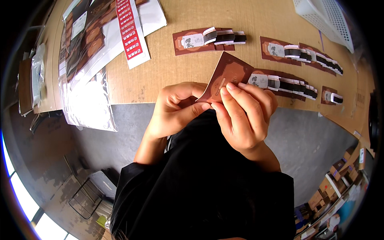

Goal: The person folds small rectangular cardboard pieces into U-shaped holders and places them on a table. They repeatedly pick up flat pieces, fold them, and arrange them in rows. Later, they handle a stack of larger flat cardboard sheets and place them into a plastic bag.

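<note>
Between my two hands, just over the table's near edge, is a brown printed card point(232, 72) with a darker border, tilted upward and bent or folded along its left side. My left hand point(174, 108) pinches its lower left corner between thumb and fingers. My right hand point(246, 114) grips the lower right part, fingertips resting on the printed face. Just beyond the right hand lies a row of overlapping brown cards point(258, 80) with black and white bands, partly covered by that hand. Similar overlapped cards point(184, 46) lie farther off, past the held card.
Another banded row point(272, 50) lies at the far right, with a small separate card point(326, 96) nearer. A white perforated basket point(326, 20) stands behind. At left are a clear plastic bag point(86, 96) and a red sticker strip point(130, 34). Cardboard boxes point(318, 200) sit at lower right.
</note>
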The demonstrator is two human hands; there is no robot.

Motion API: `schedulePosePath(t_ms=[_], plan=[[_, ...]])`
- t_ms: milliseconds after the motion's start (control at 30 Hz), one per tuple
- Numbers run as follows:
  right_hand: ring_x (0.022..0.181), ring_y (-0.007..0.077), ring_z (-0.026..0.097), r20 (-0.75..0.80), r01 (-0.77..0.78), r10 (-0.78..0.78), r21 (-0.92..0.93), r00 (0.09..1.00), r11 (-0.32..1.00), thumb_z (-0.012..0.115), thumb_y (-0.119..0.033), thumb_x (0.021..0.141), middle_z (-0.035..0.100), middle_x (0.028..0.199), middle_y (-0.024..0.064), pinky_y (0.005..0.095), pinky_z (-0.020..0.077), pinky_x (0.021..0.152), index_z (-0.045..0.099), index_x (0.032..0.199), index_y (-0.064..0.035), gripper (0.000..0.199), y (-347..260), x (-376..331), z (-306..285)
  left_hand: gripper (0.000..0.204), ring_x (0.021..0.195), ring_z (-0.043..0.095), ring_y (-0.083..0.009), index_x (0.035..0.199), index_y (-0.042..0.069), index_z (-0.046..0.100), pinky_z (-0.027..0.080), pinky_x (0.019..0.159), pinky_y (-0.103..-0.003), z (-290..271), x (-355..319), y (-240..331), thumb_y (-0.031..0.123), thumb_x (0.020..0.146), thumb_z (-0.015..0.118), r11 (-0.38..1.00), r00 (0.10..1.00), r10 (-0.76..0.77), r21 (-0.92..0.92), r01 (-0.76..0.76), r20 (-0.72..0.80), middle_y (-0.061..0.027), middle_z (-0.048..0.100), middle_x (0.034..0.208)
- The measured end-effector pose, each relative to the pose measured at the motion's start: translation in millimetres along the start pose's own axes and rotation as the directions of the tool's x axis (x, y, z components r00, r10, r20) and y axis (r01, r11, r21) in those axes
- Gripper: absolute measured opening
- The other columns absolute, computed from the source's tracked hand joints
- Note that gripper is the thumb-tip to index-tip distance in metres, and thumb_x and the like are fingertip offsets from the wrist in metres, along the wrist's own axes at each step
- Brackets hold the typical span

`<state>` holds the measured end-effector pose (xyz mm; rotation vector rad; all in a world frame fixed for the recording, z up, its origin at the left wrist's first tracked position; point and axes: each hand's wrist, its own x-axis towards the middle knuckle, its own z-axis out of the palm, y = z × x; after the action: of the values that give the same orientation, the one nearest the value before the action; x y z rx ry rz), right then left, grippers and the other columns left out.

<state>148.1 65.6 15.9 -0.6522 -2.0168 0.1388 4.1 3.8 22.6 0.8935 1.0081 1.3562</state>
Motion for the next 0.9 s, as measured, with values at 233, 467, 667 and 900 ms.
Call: schedulePosePath(t_ms=[233, 467, 667, 900], plan=[[0.075, 0.0151, 0.056, -0.030, 0.065, -0.069, -0.106, 0.997, 0.992, 0.062, -0.007, 0.067, 0.059, 0.089, 0.0049, 0.0301, 0.0313, 0.066, 0.063, 0.077, -0.0033, 0.011, -4, -3, 1, 0.012, 0.084, 0.055, -0.0143, 0.087, -0.006, 0.056, 0.044, 0.076, -0.025, 3, 0, 2, -0.008, 0.076, 0.055, 0.998, 1.000, 0.016, -0.067, -0.016, -0.001, -0.0105, 0.058, 0.091], [0.069, 0.0140, 0.056, -0.077, 0.133, -0.145, -0.145, 0.986, 0.980, 0.061, -0.006, 0.066, 0.059, 0.085, 0.0039, 0.0300, 0.0311, 0.067, 0.055, 0.071, -0.0055, 0.008, 11, -7, 13, 0.013, 0.084, 0.053, -0.0120, 0.090, -0.006, 0.052, 0.044, 0.075, -0.024, 15, 1, 7, -0.009, 0.078, 0.050, 0.997, 0.995, 0.056, -0.048, -0.060, -0.088, -0.0096, 0.057, 0.090], [0.062, 0.0166, 0.051, 0.001, 0.040, -0.040, -0.019, 0.999, 0.999, 0.058, -0.004, 0.069, 0.061, 0.087, 0.0062, 0.0285, 0.0346, 0.061, 0.048, 0.072, -0.0056, 0.010, 20, -2, 13, 0.009, 0.076, 0.052, -0.0086, 0.085, -0.004, 0.048, 0.044, 0.068, -0.022, 11, 0, -6, -0.006, 0.076, 0.049, 0.990, 0.986, -0.090, 0.091, 0.103, -0.141, -0.0057, 0.054, 0.081], [0.060, 0.0198, 0.050, 0.089, -0.197, 0.180, 0.252, 0.980, 0.947, 0.052, -0.002, 0.077, 0.061, 0.083, 0.0071, 0.0302, 0.0362, 0.061, 0.048, 0.078, -0.0024, 0.004, 27, -2, 10, 0.010, 0.073, 0.051, -0.0078, 0.081, -0.004, 0.046, 0.043, 0.065, -0.022, 10, 0, -6, -0.006, 0.071, 0.048, 0.967, 0.986, -0.062, 0.234, 0.098, -0.156, -0.0051, 0.052, 0.074]])
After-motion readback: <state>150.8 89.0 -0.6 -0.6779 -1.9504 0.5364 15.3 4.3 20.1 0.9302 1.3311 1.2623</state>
